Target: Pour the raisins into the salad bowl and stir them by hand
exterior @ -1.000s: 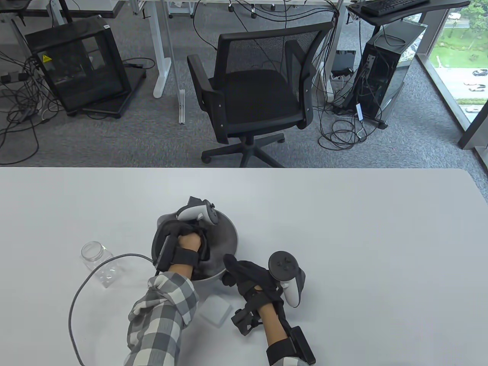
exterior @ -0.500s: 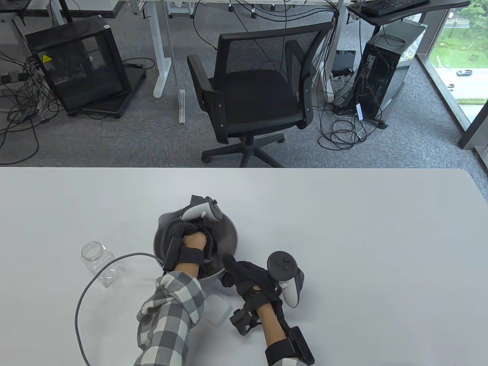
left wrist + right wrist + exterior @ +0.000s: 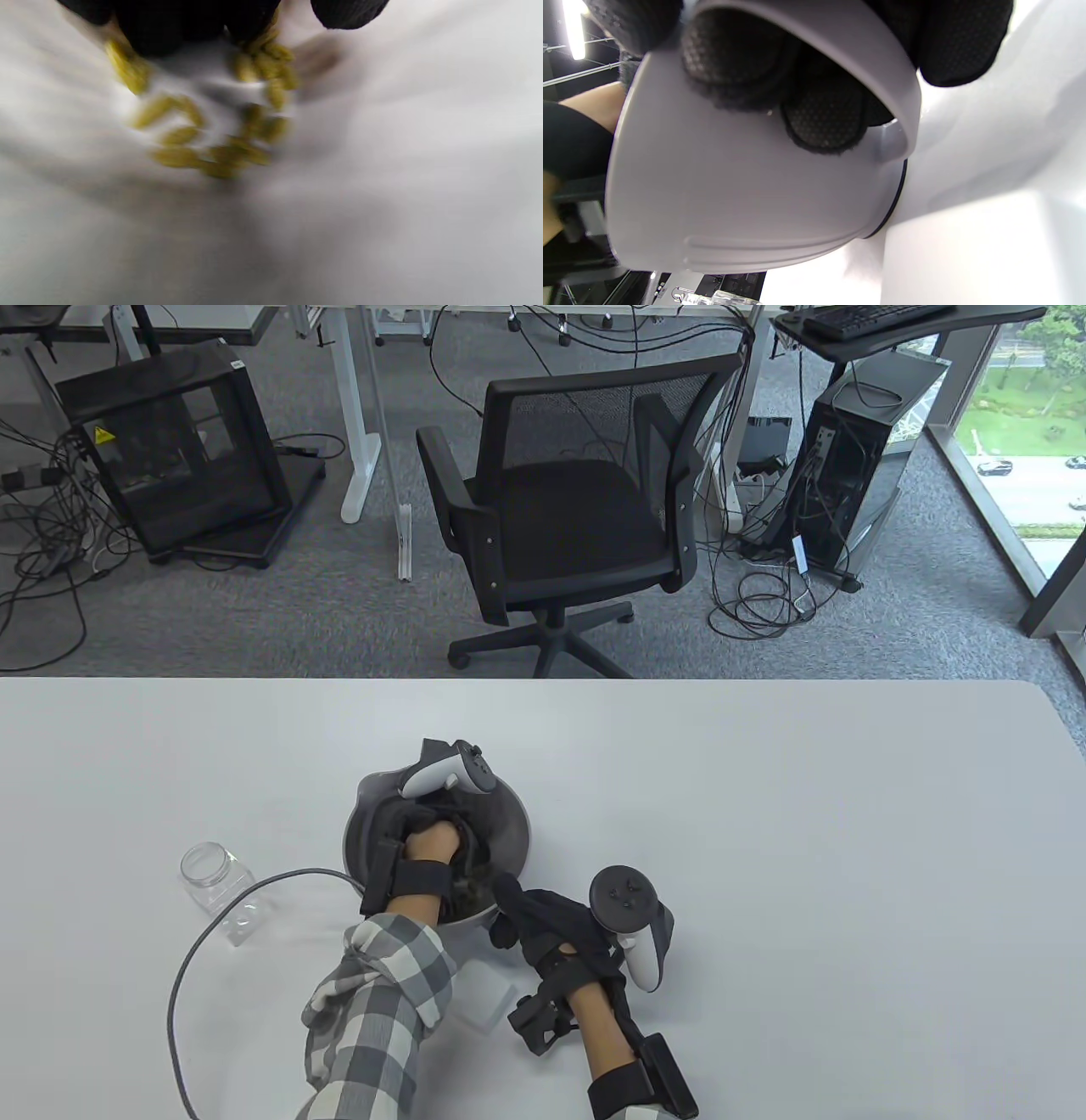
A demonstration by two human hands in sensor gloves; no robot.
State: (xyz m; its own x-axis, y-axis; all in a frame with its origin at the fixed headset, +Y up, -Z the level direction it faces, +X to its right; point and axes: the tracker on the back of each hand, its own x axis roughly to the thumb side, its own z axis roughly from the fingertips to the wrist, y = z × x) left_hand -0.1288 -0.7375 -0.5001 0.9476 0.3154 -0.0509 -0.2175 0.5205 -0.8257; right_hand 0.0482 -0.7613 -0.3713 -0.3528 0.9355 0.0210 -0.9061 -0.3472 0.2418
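Note:
The grey salad bowl [image 3: 512,820] stands on the white table near its front middle. My left hand [image 3: 448,836] reaches down into it, fingers among the yellow-green raisins [image 3: 220,156]. The left wrist view is blurred by motion, and its fingertips [image 3: 169,29] touch the raisins on the bowl's floor. My right hand [image 3: 516,909] grips the bowl's near right rim. In the right wrist view its fingers [image 3: 818,118] curl under a handle on the bowl [image 3: 734,203], and the thumb lies on top. The empty clear jar [image 3: 216,891] lies to the bowl's left.
A white square lid [image 3: 482,994] lies on the table just in front of the bowl, between my forearms. A grey cable [image 3: 180,984] loops from my left wrist to the front edge. A black office chair [image 3: 568,500] stands beyond the far edge.
My left hand has shifted to the right inside the bowl and its forearm has swung right with it. The bowl and my right hand have edged slightly left.

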